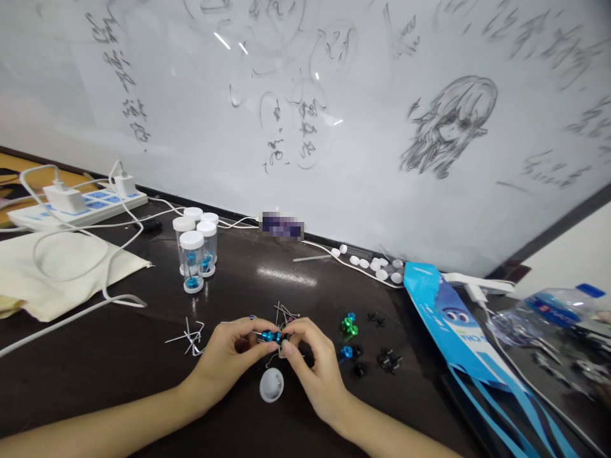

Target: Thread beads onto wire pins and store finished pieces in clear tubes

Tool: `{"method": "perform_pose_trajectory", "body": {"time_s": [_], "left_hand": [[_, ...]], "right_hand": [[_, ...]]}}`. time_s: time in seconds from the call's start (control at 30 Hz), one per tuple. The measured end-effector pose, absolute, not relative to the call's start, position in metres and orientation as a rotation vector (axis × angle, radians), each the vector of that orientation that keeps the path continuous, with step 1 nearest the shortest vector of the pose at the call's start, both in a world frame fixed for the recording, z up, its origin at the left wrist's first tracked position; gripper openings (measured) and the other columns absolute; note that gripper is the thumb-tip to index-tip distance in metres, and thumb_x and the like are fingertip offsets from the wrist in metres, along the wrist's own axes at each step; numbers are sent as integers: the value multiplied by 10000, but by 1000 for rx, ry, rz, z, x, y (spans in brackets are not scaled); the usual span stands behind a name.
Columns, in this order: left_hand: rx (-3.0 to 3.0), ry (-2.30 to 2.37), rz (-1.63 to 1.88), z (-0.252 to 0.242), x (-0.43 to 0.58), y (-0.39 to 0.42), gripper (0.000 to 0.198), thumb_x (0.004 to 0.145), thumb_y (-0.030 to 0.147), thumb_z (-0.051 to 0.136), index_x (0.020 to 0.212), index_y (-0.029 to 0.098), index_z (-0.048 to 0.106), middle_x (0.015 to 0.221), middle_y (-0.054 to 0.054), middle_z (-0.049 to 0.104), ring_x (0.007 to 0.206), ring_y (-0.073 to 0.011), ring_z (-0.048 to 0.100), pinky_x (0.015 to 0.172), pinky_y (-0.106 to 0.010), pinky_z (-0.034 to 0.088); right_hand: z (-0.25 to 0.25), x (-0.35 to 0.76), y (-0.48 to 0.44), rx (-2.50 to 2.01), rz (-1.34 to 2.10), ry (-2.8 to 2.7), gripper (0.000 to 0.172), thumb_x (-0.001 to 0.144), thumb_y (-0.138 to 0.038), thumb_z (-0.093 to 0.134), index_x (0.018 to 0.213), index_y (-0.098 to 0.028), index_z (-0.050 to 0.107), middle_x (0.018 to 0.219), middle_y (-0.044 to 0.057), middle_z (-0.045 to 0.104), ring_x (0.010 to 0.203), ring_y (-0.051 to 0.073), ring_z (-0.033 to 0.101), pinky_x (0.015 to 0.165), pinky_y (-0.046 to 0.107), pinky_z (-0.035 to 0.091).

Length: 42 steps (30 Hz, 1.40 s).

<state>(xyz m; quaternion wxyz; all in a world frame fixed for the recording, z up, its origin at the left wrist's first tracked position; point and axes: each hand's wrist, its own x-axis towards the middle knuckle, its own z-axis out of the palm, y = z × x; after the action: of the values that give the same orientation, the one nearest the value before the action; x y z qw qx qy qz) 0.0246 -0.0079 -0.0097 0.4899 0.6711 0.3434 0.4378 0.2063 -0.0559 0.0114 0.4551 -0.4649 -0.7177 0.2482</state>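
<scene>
My left hand [228, 356] and my right hand [312, 359] meet over the dark table [119, 356]. Together they pinch a small blue metal part [272, 336] on a thin pin, fingers closed on it from both sides. Just below the hands lies a round white cap [272, 385]. Thin metal pins [191, 337] lie scattered to the left, and more pins [285, 312] sit just behind the fingers. To the right lie green parts [349, 326], a blue part [346, 352] and small black parts [389, 360].
Three clear vials with white lids [193, 261] stand at the back left, blue parts inside. A power strip [76, 207], white cables and a cream cloth [52, 273] fill the far left. White caps [377, 264], a blue bag [449, 324] and a plastic bottle [548, 312] lie right, under a whiteboard [305, 114].
</scene>
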Motion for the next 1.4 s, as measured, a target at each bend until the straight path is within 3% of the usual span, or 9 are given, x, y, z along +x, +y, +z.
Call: {"method": "perform_pose_trajectory", "body": {"time_s": [0.33, 0.9, 1.07, 1.27, 1.4], "left_hand": [[1626, 847, 1071, -9, 25, -9, 157, 785, 311, 715, 904, 226, 771, 641, 22, 562, 565, -116, 475, 537, -214, 399], [1623, 841, 1073, -8, 25, -9, 159, 780, 321, 716, 894, 226, 772, 619, 24, 546, 556, -121, 471, 528, -214, 400], [1615, 834, 1081, -9, 25, -9, 158, 775, 314, 720, 897, 229, 771, 632, 25, 549, 556, -118, 473, 529, -212, 398], [1647, 859, 1067, -8, 25, -8, 167, 776, 320, 714, 904, 228, 769, 630, 17, 586, 543, -124, 483, 528, -222, 396], [1642, 866, 1085, -8, 25, -8, 172, 771, 320, 715, 904, 227, 771, 639, 13, 591, 558, -131, 496, 542, -228, 411]], "right_hand": [[9, 207, -56, -1192, 630, -1761, 144, 960, -298, 519, 1041, -207, 596, 815, 14, 598, 748, 166, 588, 735, 302, 472], [10, 206, -56, -1179, 625, -1773, 134, 965, -288, 510, 940, -202, 610, 761, 5, 583, 724, 163, 568, 700, 292, 458], [10, 206, -56, -1176, 628, -1755, 132, 943, -276, 545, 1044, -211, 599, 838, 14, 594, 736, 161, 581, 716, 298, 469], [12, 206, -55, -1147, 593, -1776, 106, 942, -260, 543, 990, -212, 625, 801, 13, 585, 728, 164, 574, 720, 301, 475], [11, 207, -55, -1164, 612, -1764, 139, 938, -268, 552, 1055, -216, 606, 824, 13, 591, 731, 166, 585, 746, 314, 480]]}}
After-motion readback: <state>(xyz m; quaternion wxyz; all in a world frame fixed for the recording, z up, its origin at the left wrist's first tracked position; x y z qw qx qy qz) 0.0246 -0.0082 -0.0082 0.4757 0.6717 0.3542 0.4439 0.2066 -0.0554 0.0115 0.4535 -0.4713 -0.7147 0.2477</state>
